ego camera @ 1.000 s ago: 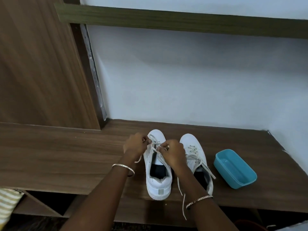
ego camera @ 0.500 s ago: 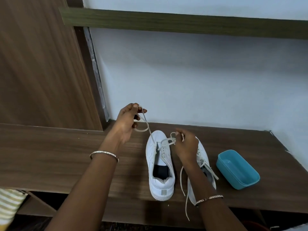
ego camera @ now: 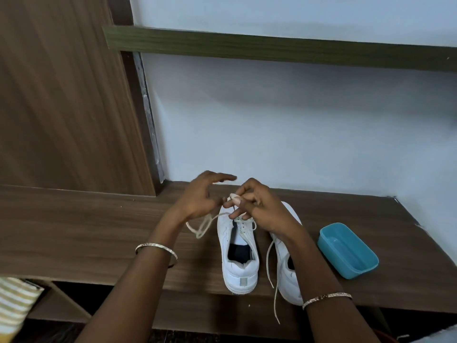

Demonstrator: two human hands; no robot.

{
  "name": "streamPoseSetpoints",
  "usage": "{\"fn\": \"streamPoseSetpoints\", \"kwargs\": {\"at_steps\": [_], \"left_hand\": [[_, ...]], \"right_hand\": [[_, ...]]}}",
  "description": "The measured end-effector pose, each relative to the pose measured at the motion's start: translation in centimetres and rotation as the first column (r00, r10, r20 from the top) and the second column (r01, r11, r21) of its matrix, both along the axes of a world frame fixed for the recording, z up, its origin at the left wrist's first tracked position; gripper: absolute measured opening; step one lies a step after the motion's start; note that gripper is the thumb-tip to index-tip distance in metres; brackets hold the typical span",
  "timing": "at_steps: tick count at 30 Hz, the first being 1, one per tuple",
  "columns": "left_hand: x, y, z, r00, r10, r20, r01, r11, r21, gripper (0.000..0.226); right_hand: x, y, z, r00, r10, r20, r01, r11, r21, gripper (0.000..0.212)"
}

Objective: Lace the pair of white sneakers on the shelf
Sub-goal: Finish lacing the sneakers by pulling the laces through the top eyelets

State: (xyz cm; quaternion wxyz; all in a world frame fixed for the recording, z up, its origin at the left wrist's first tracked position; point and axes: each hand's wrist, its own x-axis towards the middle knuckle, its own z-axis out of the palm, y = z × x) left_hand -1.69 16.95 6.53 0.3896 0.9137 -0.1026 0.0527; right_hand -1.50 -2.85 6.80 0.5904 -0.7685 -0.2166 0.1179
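Two white sneakers stand side by side on the wooden shelf (ego camera: 86, 226), toes to the wall. Over the toe of the left sneaker (ego camera: 238, 256), my right hand (ego camera: 257, 206) pinches a loop of its white lace (ego camera: 205, 225) between thumb and fingers. My left hand (ego camera: 200, 196) is close beside it, fingers spread, with the lace's other end looping down below it; whether it grips that end is hard to tell. My right forearm covers much of the right sneaker (ego camera: 286, 271), whose loose lace end hangs over the shelf's front edge.
A blue plastic tub (ego camera: 347, 251) sits on the shelf right of the sneakers. A tall wooden panel (ego camera: 61, 95) rises at the left, and a dark upper shelf (ego camera: 272, 48) runs along the wall. Striped cloth (ego camera: 12, 303) shows at the lower left.
My left hand has come down and right from its raised pull, and the lace it drew out now hangs slack. My right hand has lifted with a loop of lace.
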Motion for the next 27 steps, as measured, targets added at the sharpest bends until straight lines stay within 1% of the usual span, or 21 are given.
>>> {"fn": "streamPoseSetpoints", "kwargs": {"at_steps": [1,2,3,4,5,7,9,12,13,15,16,17,19,20,21,23,25,26,27], "left_hand": [[-0.4,-0.4,0.1,0.996,-0.077,-0.054,0.071,0.992,-0.106,0.047],[-0.8,-0.8,0.2,0.983,-0.149,-0.110,0.120,0.964,-0.236,0.044],[-1.1,-1.2,0.3,0.968,-0.198,-0.157,0.136,0.931,-0.338,0.039],[-1.3,-1.5,0.4,0.958,-0.212,-0.193,0.120,0.907,-0.404,0.033],[-1.5,-1.6,0.4,0.953,-0.209,-0.218,0.098,0.896,-0.433,0.028],[-1.5,-1.5,0.3,0.951,-0.208,-0.231,0.101,0.909,-0.405,0.017],[-1.5,-1.2,-0.3,0.956,-0.211,-0.203,0.131,0.930,-0.345,0.022],[-1.4,-0.8,-1.1,0.983,-0.117,-0.144,0.060,0.936,-0.346,0.027],[-1.2,-0.7,-1.4,0.991,-0.065,-0.119,0.020,0.938,-0.345,0.026],[-0.7,-0.4,-2.3,0.996,0.052,-0.074,-0.074,0.938,-0.338,0.023],[-0.4,-0.2,-2.7,0.993,0.101,-0.063,-0.117,0.934,-0.338,0.022],[-0.3,-0.2,-2.8,0.988,0.142,-0.061,-0.154,0.930,-0.333,0.021],[-0.1,-0.1,-3.2,0.979,0.200,-0.049,-0.205,0.924,-0.324,0.018],[-0.1,0.0,-3.3,0.975,0.220,-0.042,-0.221,0.919,-0.327,0.017],[0.0,0.0,-3.4,0.972,0.233,-0.033,-0.231,0.915,-0.330,0.016],[0.1,0.2,-3.6,0.965,0.263,-0.001,-0.248,0.909,-0.334,0.013],[0.3,0.4,-4.1,0.946,0.323,0.030,-0.290,0.883,-0.369,0.009],[0.3,0.5,-4.3,0.934,0.356,0.038,-0.316,0.869,-0.381,0.008],[0.4,0.5,-4.6,0.920,0.389,0.044,-0.342,0.854,-0.391,0.007]], "right_hand": [[-0.1,0.0,0.0,1.000,-0.013,0.009,0.013,1.000,-0.020,0.015],[-0.2,-0.1,0.1,0.999,-0.033,0.021,0.033,0.999,-0.022,0.015],[-0.2,-0.2,0.2,0.998,-0.061,0.035,0.061,0.998,-0.011,0.014],[-0.3,-0.3,0.3,0.995,-0.092,0.046,0.092,0.996,0.012,0.014],[-0.2,-0.5,0.4,0.990,-0.127,0.057,0.125,0.991,0.038,0.014],[-0.2,-0.8,0.7,0.979,-0.192,0.066,0.188,0.980,0.067,0.014],[0.2,-1.1,0.5,0.972,-0.230,0.053,0.226,0.972,0.069,0.012],[1.2,-1.2,-1.5,0.951,-0.307,-0.014,0.308,0.951,0.023,0.015],[1.6,-1.2,-2.6,0.929,-0.369,-0.024,0.368,0.929,-0.050,0.018],[2.3,-1.1,-5.2,0.888,-0.460,0.023,0.445,0.843,-0.302,0.026],[2.4,-1.0,-6.3,0.889,-0.454,0.053,0.432,0.797,-0.421,0.031],[2.4,-0.9,-7.4,0.905,-0.422,0.052,0.389,0.773,-0.501,0.035],[2.4,-0.4,-9.3,0.929,-0.368,-0.022,0.297,0.781,-0.549,0.048],[2.6,-0.2,-10.0,0.929,-0.367,-0.043,0.284,0.785,-0.551,0.053],[2.9,0.0,-10.8,0.921,-0.387,-0.035,0.307,0.779,-0.548,0.053],[3.3,0.4,-11.5,0.886,-0.458,0.069,0.424,0.743,-0.518,0.038],[3.2,0.8,-11.3,0.835,-0.496,0.239,0.548,0.705,-0.450,0.021],[3.0,1.3,-10.9,0.813,-0.476,0.336,0.581,0.703,-0.410,0.017],[2.7,1.6,-10.4,0.807,-0.427,0.407,0.576,0.723,-0.382,0.014]]}}
